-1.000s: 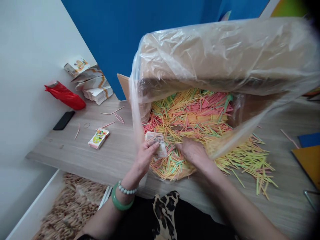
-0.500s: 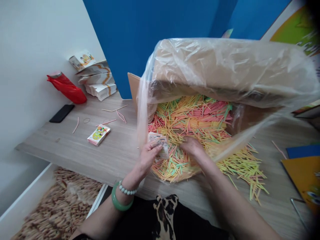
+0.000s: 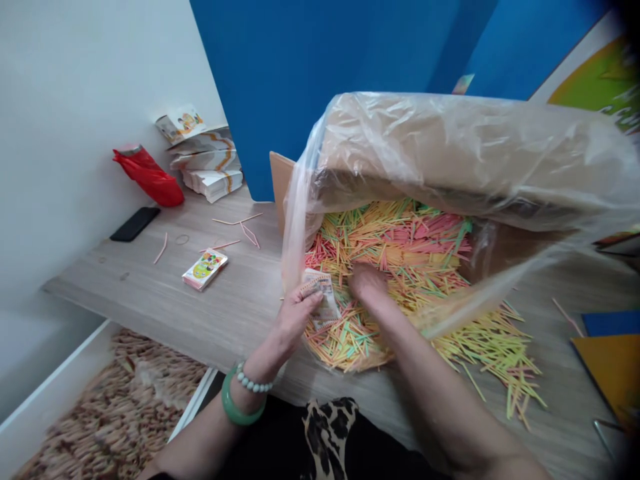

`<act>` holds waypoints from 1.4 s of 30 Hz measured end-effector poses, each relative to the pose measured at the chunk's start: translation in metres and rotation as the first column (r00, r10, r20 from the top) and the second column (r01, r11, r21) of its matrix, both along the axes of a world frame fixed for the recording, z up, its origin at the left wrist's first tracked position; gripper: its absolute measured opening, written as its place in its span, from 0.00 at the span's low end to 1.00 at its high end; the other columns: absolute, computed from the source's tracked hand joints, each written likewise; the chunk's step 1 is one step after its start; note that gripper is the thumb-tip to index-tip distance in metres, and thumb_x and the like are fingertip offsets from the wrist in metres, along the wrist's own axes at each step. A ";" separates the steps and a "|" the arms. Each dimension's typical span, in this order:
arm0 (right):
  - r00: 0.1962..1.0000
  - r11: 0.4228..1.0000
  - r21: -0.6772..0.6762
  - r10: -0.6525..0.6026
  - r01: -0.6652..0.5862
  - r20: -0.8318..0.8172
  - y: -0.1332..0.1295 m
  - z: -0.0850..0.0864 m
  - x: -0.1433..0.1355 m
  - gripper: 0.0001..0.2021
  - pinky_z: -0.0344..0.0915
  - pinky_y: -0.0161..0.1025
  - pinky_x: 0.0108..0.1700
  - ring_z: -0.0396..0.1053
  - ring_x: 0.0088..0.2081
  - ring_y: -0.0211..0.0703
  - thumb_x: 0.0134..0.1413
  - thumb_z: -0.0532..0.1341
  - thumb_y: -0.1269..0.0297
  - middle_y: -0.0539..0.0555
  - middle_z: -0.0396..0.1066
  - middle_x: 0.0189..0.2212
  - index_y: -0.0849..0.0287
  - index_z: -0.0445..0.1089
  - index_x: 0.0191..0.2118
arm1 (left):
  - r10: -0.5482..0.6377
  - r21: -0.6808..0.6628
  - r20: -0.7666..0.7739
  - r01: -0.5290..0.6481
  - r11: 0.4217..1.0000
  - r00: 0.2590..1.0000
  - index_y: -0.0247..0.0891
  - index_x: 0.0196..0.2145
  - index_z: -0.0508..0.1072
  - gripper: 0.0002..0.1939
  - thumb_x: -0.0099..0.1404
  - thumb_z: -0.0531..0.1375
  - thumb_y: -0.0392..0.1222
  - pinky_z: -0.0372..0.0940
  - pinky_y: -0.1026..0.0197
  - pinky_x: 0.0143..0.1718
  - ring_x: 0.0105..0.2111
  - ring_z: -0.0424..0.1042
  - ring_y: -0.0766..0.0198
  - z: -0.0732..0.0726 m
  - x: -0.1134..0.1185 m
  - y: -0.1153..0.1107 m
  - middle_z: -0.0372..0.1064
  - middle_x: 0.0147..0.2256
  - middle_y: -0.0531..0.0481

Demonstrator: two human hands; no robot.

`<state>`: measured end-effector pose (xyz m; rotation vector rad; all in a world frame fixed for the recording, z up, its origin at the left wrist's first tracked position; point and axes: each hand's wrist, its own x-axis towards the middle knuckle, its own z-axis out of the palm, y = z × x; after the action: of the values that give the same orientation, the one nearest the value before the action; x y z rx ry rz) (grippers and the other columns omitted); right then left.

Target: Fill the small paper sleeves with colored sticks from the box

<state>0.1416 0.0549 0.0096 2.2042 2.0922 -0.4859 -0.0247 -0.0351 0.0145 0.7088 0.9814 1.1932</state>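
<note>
Thin colored sticks (image 3: 410, 247), yellow, pink and green, fill a cardboard box (image 3: 450, 143) lined with a clear plastic bag (image 3: 300, 220). My left hand (image 3: 299, 310) pinches several small printed packets (image 3: 325, 300) at the box's front left, over the sticks. Among the sticks, just right of the packets, is my right hand (image 3: 369, 283); its fingers point down and are hidden, so what they hold, if anything, does not show. More sticks (image 3: 493, 347) spill onto the table at the right front.
On the table (image 3: 150, 287) at left lie a printed packet (image 3: 205, 269), loose sticks, a black phone (image 3: 135, 223), a red bag (image 3: 150, 179) and stacked white packets (image 3: 213, 181). A drawer of brownish pieces (image 3: 120, 407) sits below. Orange and blue boards (image 3: 613, 367) are at right.
My right hand has moved left through the sticks, closer to the packets in my left hand. The view has shifted slightly, so the scene sits a little lower and further right.
</note>
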 end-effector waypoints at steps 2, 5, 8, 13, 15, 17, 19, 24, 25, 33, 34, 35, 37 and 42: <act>1.000 1.000 0.010 0.012 -0.012 -0.001 0.000 -0.003 0.001 0.18 0.67 0.44 0.48 0.75 0.51 0.57 0.58 0.55 0.72 0.67 0.78 0.48 0.61 0.76 0.50 | 0.006 0.000 -0.004 -0.006 1.000 1.000 0.36 0.35 0.83 0.14 0.51 0.73 0.46 0.68 0.60 0.37 0.32 0.74 0.61 -0.001 -0.002 0.000 0.81 0.34 0.47; 0.999 0.995 0.099 0.033 -0.032 -0.011 -0.005 -0.004 0.014 0.21 0.64 0.46 0.55 0.69 0.58 0.58 0.60 0.54 0.69 0.64 0.73 0.56 0.58 0.73 0.56 | -0.002 -0.001 -0.004 0.002 1.000 1.000 0.36 0.33 0.83 0.13 0.53 0.72 0.46 0.68 0.59 0.37 0.31 0.74 0.61 -0.002 -0.005 0.000 0.81 0.33 0.46; 0.997 0.978 0.208 -0.015 0.031 -0.078 -0.009 -0.003 0.031 0.20 0.64 0.46 0.53 0.71 0.53 0.58 0.63 0.50 0.66 0.66 0.75 0.50 0.61 0.70 0.57 | -0.013 0.002 -0.002 0.013 1.000 1.000 0.36 0.33 0.83 0.12 0.53 0.72 0.45 0.68 0.60 0.36 0.31 0.74 0.62 -0.003 -0.006 0.001 0.81 0.33 0.46; 0.862 0.926 0.330 0.011 0.182 -0.507 -0.017 -0.005 0.053 0.11 0.65 0.43 0.44 0.71 0.40 0.51 0.60 0.51 0.62 0.56 0.73 0.33 0.56 0.69 0.40 | -0.031 -0.028 -0.019 0.031 0.999 0.999 0.35 0.33 0.82 0.13 0.52 0.73 0.47 0.67 0.61 0.35 0.29 0.74 0.63 0.001 -0.007 0.002 0.80 0.31 0.47; 0.710 0.918 0.329 0.080 0.221 -0.700 -0.024 -0.008 0.057 0.07 0.65 0.42 0.44 0.69 0.38 0.48 0.56 0.54 0.60 0.53 0.70 0.32 0.54 0.66 0.33 | -0.027 -0.021 -0.031 0.027 0.999 0.999 0.35 0.33 0.83 0.14 0.53 0.73 0.47 0.67 0.60 0.36 0.31 0.74 0.62 0.004 -0.007 0.003 0.80 0.32 0.46; 0.539 0.936 0.271 0.112 0.225 -0.835 -0.034 -0.010 0.057 0.08 0.65 0.42 0.43 0.67 0.37 0.46 0.53 0.57 0.57 0.51 0.69 0.31 0.55 0.66 0.31 | -0.025 0.017 -0.043 0.026 1.000 0.999 0.35 0.35 0.83 0.14 0.54 0.72 0.47 0.68 0.59 0.39 0.33 0.75 0.61 0.005 -0.005 0.006 0.81 0.34 0.46; 0.410 0.957 0.201 0.101 0.208 -0.906 -0.043 -0.012 0.053 0.09 0.66 0.42 0.45 0.68 0.37 0.45 0.51 0.60 0.56 0.50 0.70 0.32 0.56 0.68 0.33 | -0.029 0.071 -0.050 0.032 0.997 0.998 0.36 0.37 0.83 0.14 0.55 0.71 0.46 0.69 0.57 0.42 0.36 0.76 0.59 0.006 0.003 0.011 0.81 0.37 0.45; 0.185 0.990 0.065 0.041 0.127 -0.982 -0.059 -0.013 0.037 0.11 0.67 0.44 0.48 0.71 0.41 0.46 0.48 0.63 0.56 0.52 0.75 0.36 0.57 0.72 0.36 | -0.132 0.195 -0.098 0.150 0.969 0.986 0.39 0.41 0.82 0.13 0.58 0.68 0.42 0.65 0.48 0.59 0.53 0.74 0.50 0.002 0.035 0.023 0.80 0.48 0.44; 0.164 0.992 0.037 0.017 0.123 -0.986 -0.060 -0.013 0.034 0.11 0.68 0.44 0.46 0.71 0.39 0.46 0.49 0.63 0.56 0.52 0.75 0.35 0.56 0.71 0.36 | -0.158 0.216 -0.136 0.184 0.959 0.978 0.39 0.41 0.82 0.12 0.59 0.67 0.42 0.62 0.46 0.62 0.57 0.72 0.49 0.002 0.041 0.023 0.78 0.52 0.43; 0.228 0.979 0.190 0.168 0.078 -0.959 -0.064 -0.026 0.019 0.10 0.66 0.41 0.37 0.65 0.31 0.42 0.44 0.64 0.58 0.48 0.68 0.29 0.54 0.65 0.33 | -0.243 0.283 -0.343 0.347 0.894 0.907 0.38 0.36 0.81 0.08 0.66 0.61 0.39 0.50 0.44 0.70 0.68 0.59 0.47 0.002 0.058 0.015 0.72 0.60 0.42; 0.200 0.982 0.164 0.144 0.088 -0.969 -0.063 -0.028 0.017 0.11 0.66 0.40 0.37 0.65 0.31 0.42 0.45 0.63 0.57 0.48 0.68 0.29 0.54 0.64 0.33 | -0.240 0.259 -0.344 0.337 0.905 0.908 0.37 0.38 0.81 0.09 0.66 0.61 0.39 0.50 0.44 0.70 0.68 0.59 0.46 0.002 0.059 0.015 0.71 0.61 0.42; 0.176 0.985 0.135 0.114 0.110 -0.978 -0.063 -0.030 0.015 0.11 0.66 0.40 0.36 0.65 0.31 0.43 0.46 0.62 0.54 0.49 0.68 0.29 0.54 0.64 0.33 | -0.235 0.233 -0.339 0.323 0.917 0.911 0.37 0.41 0.81 0.10 0.65 0.61 0.38 0.50 0.44 0.70 0.67 0.60 0.46 0.003 0.058 0.015 0.70 0.62 0.42; 0.150 0.981 0.087 0.061 0.171 -0.987 -0.063 -0.034 0.014 0.13 0.67 0.40 0.35 0.66 0.32 0.44 0.51 0.60 0.50 0.50 0.70 0.30 0.53 0.64 0.35 | -0.197 0.199 -0.305 0.264 0.944 0.932 0.37 0.46 0.81 0.13 0.64 0.62 0.38 0.53 0.42 0.69 0.66 0.63 0.46 0.007 0.056 0.015 0.69 0.62 0.42; 0.372 0.962 0.208 0.130 0.178 -0.919 -0.064 -0.044 0.023 0.13 0.68 0.40 0.39 0.68 0.36 0.45 0.57 0.59 0.48 0.51 0.72 0.32 0.54 0.68 0.36 | -0.075 0.453 -0.473 0.316 0.834 0.878 0.40 0.40 0.80 0.09 0.68 0.60 0.40 0.50 0.47 0.71 0.68 0.59 0.50 0.014 0.046 0.015 0.64 0.66 0.45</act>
<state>0.1644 -0.0092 -0.0342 2.3431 2.6806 -2.0053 0.0213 -0.0197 0.0282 1.5375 0.9165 1.1376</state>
